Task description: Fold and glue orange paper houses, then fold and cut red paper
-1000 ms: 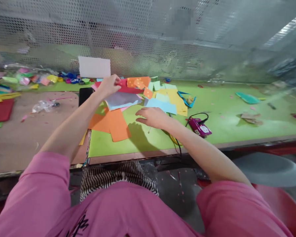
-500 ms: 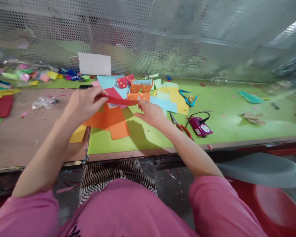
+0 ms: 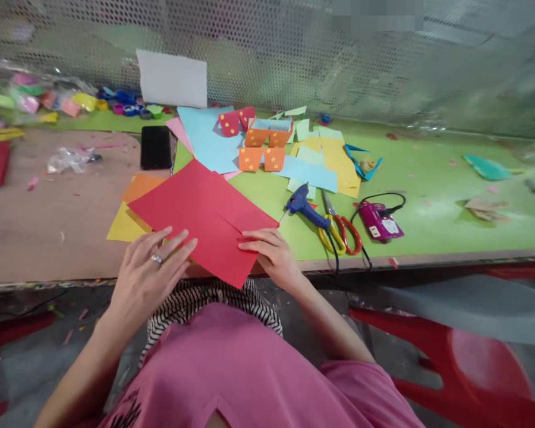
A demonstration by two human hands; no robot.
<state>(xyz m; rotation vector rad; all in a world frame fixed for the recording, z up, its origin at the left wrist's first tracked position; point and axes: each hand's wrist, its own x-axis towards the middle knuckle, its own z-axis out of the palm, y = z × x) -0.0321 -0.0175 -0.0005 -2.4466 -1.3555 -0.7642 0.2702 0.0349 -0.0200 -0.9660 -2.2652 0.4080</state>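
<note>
A red sheet of paper (image 3: 196, 202) lies at a slant in front of me, its lower corner reaching past the table edge. My right hand (image 3: 271, 255) grips its right side, fingers on top and thumb out of sight below. My left hand (image 3: 154, 261), with a ring on one finger, has its fingers spread, tips on the sheet's lower left edge; its thumb is hidden. A thin line, perhaps a crease or a second edge, runs near the right hand. Orange paper (image 3: 145, 185) and yellow paper (image 3: 127, 224) stick out underneath.
Right of the sheet lie a blue glue gun (image 3: 305, 205), scissors (image 3: 350, 235) and a purple device (image 3: 380, 223) with a cord. Behind are folded dotted orange pieces (image 3: 274, 159), light blue paper (image 3: 209, 139) and a black phone (image 3: 156, 147). A perforated metal panel (image 3: 267, 53) rises at the back.
The red paper, seen nearly edge-on before, now lies broad side up and closer to me. Both hands have come down toward the table edge. The glue gun and phone show more fully.
</note>
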